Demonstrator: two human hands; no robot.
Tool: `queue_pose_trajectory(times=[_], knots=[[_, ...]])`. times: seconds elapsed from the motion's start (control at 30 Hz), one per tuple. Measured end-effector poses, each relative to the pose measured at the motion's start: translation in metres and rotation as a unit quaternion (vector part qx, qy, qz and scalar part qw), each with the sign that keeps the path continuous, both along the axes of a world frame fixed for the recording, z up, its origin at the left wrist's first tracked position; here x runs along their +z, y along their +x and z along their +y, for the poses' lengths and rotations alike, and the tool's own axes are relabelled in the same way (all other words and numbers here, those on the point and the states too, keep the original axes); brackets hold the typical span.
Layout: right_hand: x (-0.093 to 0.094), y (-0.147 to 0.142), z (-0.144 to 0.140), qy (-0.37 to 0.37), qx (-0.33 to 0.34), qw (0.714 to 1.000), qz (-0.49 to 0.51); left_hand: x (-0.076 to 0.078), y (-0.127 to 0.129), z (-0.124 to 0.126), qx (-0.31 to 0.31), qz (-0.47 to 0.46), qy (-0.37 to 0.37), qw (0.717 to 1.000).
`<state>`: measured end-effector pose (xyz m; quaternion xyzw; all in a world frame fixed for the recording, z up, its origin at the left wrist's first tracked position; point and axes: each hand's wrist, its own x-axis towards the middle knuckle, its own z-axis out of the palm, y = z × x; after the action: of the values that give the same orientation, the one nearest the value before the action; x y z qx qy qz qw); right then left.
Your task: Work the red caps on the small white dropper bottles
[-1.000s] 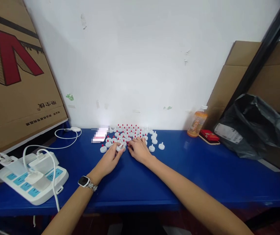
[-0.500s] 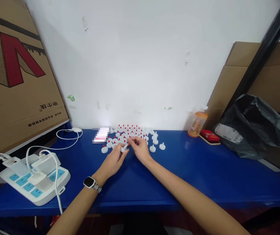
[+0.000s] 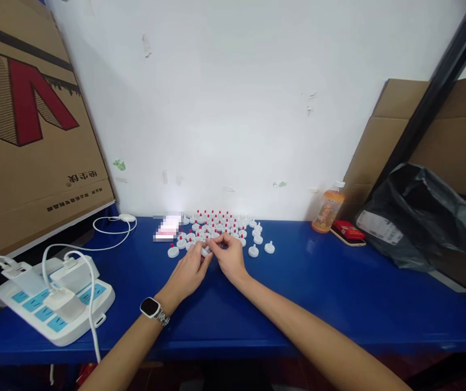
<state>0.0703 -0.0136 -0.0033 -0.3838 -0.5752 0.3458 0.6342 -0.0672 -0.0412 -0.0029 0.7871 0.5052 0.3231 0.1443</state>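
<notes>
My left hand (image 3: 187,270) is closed around a white nozzle cap (image 3: 205,251), a round lid with a thin spout, tilted towards my other hand. The fingertips of my right hand (image 3: 229,257) are pinched together at the spout end; whatever they grip is hidden behind them. Just beyond both hands stand several white nozzle caps with small red tips (image 3: 196,226), grouped closely on the blue table (image 3: 298,288). To the right are several white nozzle caps without red tips, one (image 3: 269,247) set apart from the others.
A white power strip (image 3: 59,339) with plugs and cables occupies the left side. Beside the caps lies a blurred bright object (image 3: 168,228). An orange drink bottle (image 3: 328,209), a red packet (image 3: 347,229) on a phone, and a black plastic bag (image 3: 423,217) are on the right.
My right hand has moved slightly left and down, bringing its fingertips onto the spout of the cap in my left hand. The view has tilted a little.
</notes>
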Motion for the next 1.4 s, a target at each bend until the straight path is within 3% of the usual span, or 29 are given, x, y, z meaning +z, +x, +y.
queue_pose_trajectory(times=[0.37, 0.57, 0.7, 0.8, 0.93, 1.07, 1.23, 1.4], knots=[[0.009, -0.003, -0.01, 0.017, 0.002, 1.0, 0.004, -0.004, 0.003, 0.001, -0.015, -0.064, 0.046, 0.997], [0.013, 0.01, 0.002, -0.05, 0.137, 0.989, 0.022, 0.001, -0.001, 0.0, 0.013, -0.03, 0.071, 0.997], [0.022, 0.022, 0.017, -0.05, 0.189, 0.979, -0.065, 0.001, -0.007, 0.0, 0.027, -0.009, 0.071, 0.997], [0.035, 0.028, 0.039, -0.021, 0.161, 0.978, -0.13, 0.001, -0.014, 0.0, 0.058, 0.01, 0.037, 0.998], [0.056, 0.014, 0.079, 0.03, 0.102, 0.97, -0.22, 0.002, -0.022, 0.002, 0.078, 0.114, 0.011, 0.99], [0.065, -0.021, 0.113, 0.024, 0.104, 0.928, -0.356, 0.0, -0.026, 0.004, 0.07, 0.191, -0.002, 0.979], [0.057, -0.059, 0.135, 0.055, 0.074, 0.809, -0.58, 0.001, -0.029, 0.004, 0.076, 0.191, -0.014, 0.979], [0.045, -0.067, 0.142, 0.071, 0.055, 0.768, -0.634, 0.002, -0.029, 0.004, 0.069, 0.187, -0.009, 0.98]])
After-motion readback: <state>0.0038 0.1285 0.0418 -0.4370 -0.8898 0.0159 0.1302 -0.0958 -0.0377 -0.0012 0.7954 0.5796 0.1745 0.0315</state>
